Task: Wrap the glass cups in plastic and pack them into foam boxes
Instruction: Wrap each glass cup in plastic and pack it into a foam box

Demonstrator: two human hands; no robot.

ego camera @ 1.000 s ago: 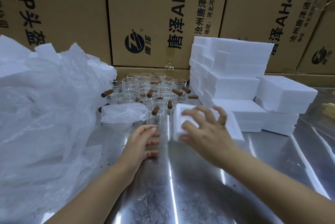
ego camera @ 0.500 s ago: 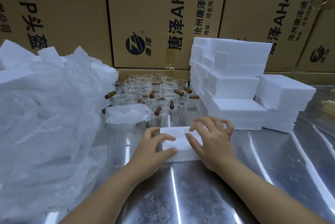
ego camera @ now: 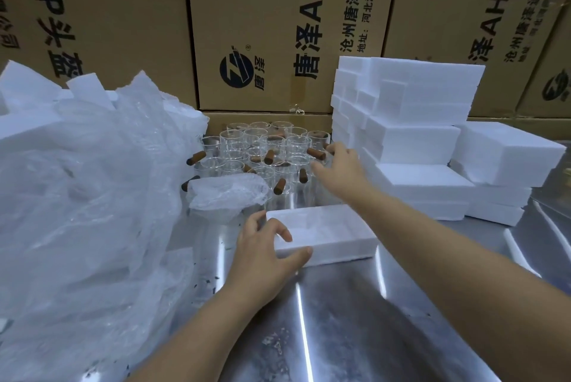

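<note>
Dim, glary steel, warped edges

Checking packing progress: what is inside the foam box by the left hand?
The foam box looks empty, only white inner walls showing; the left hand gripping it hides one corner.

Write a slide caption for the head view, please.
The left hand grips a foam box on the steel table while the right hand reaches for the cups.

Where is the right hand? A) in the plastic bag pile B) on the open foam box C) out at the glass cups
C: the right hand is stretched past the foam box to the glass cups. Only the left hand holds the foam box, at its near-left corner.
</note>
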